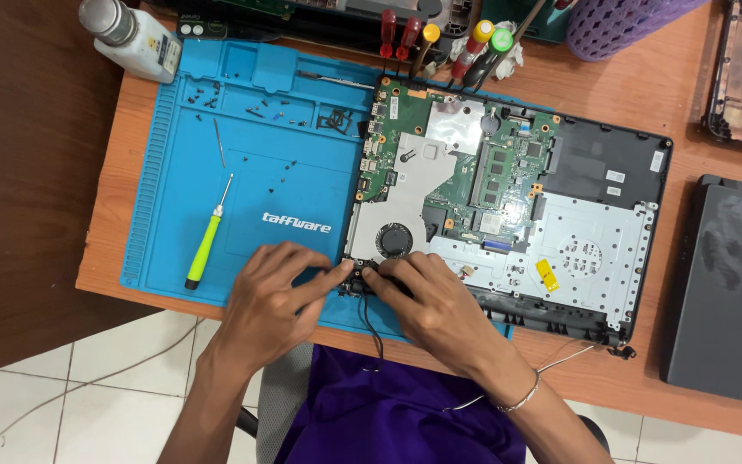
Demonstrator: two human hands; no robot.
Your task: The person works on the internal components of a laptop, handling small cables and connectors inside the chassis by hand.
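Observation:
An opened laptop base (pixel 611 185) lies on the desk with its green circuit board (pixel 465 167) and round black fan (pixel 393 240) exposed. My left hand (pixel 272 296) and my right hand (pixel 435 301) meet at the base's near left corner, fingertips pinching a small black part (pixel 357 277) there. A thin black cable (pixel 374 331) hangs from that corner over the desk edge. Whether the part is lifted free or still seated I cannot tell.
A blue work mat (pixel 251 172) holds a green-handled screwdriver (pixel 205 243), a thin metal tool (pixel 218 142) and several loose screws. Several screwdrivers (pixel 440 47) lie at the back, with a white bottle (pixel 130 34) back left, a purple basket (pixel 620 26) and dark laptop covers (pixel 727 292) right.

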